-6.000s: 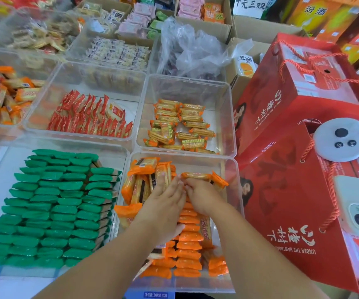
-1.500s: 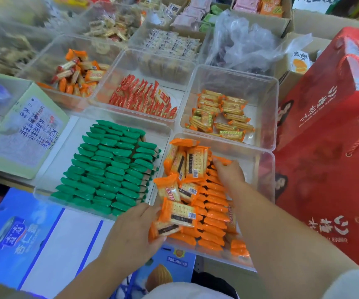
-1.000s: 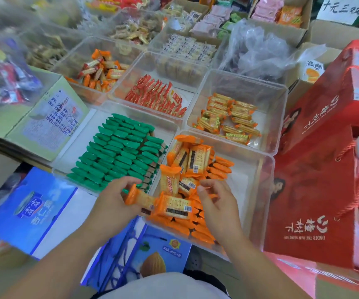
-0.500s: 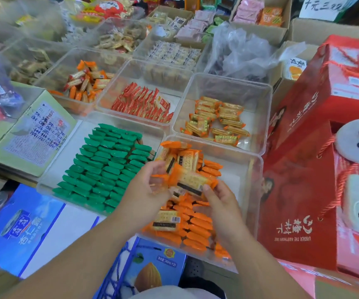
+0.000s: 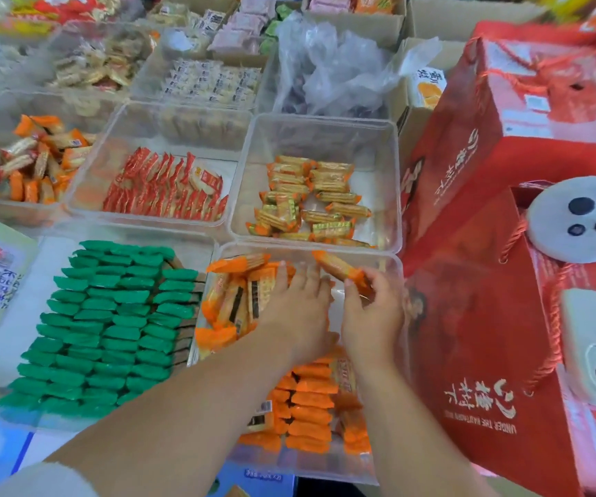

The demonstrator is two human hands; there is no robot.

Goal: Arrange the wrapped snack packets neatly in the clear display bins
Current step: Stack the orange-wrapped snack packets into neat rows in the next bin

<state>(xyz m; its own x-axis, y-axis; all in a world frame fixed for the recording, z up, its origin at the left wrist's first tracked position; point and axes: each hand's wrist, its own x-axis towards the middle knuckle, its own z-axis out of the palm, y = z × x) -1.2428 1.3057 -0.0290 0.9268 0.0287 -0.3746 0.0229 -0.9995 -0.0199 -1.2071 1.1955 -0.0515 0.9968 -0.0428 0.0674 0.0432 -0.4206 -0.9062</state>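
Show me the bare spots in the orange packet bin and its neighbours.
Orange bin: bare floor far right, between the left hand, the right hand holding an orange packet, and the right wall; standing packets and the flat row crowd the rest. Bin behind: bare along its far wall. Green bin: packed, except its left strip.

Orange packets (image 5: 309,407) lie in neat overlapping rows at the near end of the clear bin (image 5: 307,468). Loose packets (image 5: 232,303) stand jumbled at its far left. A single packet (image 5: 339,269) tilts above the far right, pinched by the right hand (image 5: 371,317).
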